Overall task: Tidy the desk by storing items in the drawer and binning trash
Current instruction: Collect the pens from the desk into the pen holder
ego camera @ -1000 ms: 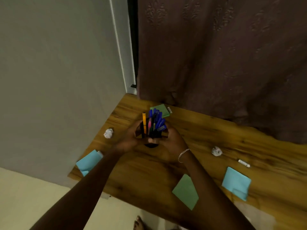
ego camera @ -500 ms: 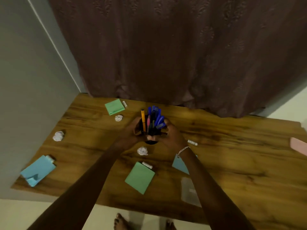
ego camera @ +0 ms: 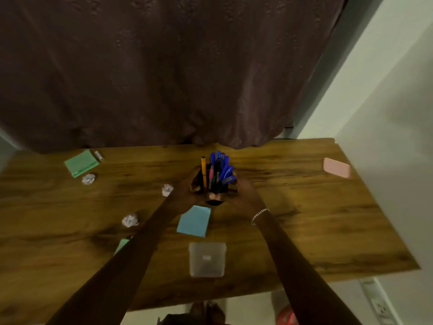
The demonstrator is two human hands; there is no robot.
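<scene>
Pen holder (ego camera: 214, 202) seemingly clasped between hands (ego camera: 187, 185).

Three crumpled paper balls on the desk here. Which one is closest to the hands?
The middle ball, right beside the left hand. The far ball by the green pad and the near ball lie farther left.

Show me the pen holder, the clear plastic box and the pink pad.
pen holder (ego camera: 217, 188), head view, its dark front wall.
clear plastic box (ego camera: 207, 259), head view, middle of lid.
pink pad (ego camera: 336, 167), head view, middle of top face.
</scene>
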